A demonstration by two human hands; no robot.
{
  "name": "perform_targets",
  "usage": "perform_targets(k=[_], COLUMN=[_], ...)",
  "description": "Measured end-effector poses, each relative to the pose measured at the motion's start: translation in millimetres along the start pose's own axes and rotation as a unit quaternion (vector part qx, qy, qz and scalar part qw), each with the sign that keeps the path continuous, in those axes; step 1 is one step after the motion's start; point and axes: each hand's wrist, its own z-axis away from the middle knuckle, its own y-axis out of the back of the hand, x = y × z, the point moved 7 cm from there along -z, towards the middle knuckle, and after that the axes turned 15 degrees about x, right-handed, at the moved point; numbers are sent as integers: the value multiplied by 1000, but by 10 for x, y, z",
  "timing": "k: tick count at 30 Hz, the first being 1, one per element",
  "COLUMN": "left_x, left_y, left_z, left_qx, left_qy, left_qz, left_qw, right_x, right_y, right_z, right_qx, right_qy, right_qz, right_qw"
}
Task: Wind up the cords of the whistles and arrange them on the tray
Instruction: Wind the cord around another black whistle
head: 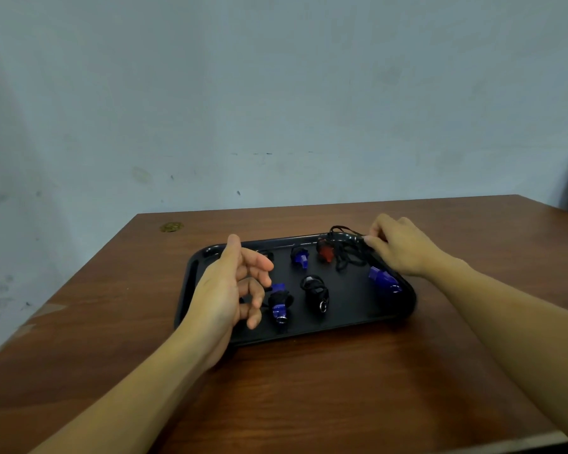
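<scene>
**Most whistles wound, red one's cord still loose**

Brown tabletop (309, 388) carries a black tray (358, 317), all whistles on it. Left hand (225, 290) hovers over tray's left part, grip half open, fingers curled, holding nothing visible. Right hand (404, 245) at tray's far right corner, grip narrow, fingertips pinched on loose black cord (348, 253) that spills over the rim.

That cord tangle belongs, likely, to the red whistle (325, 252), unwound. Wound and placed already: blue whistle near front left (279, 304), black whistle mid-tray (317, 291), blue whistle at back (299, 257). Blue whistle at right edge (384, 280) shows no loose cord, can't tell if wrapped. Something dark behind the left fingers, too hidden to name.

Judgement: well past halfway; left is winding the red one's cord, maybe tidying rows.
</scene>
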Motion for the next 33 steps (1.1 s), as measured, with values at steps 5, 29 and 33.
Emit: perform_targets(k=[5, 29, 33], left_x=[-38, 937, 1037], left_y=[-18, -1129, -1077], left_z=[-33, -175, -112], left_qx=[3, -82, -36], left_qy=[3, -30, -73], left_qz=[-20, -128, -85], left_qw=[1000, 988, 993], right_x=[21, -1085, -1139], right_y=[379, 1193, 1259], right_z=[-120, -122, -44], right_qx=[122, 46, 81], right_qy=[-117, -18, -17], right_qz=[-136, -372, -395], right_qw=[976, 927, 915])
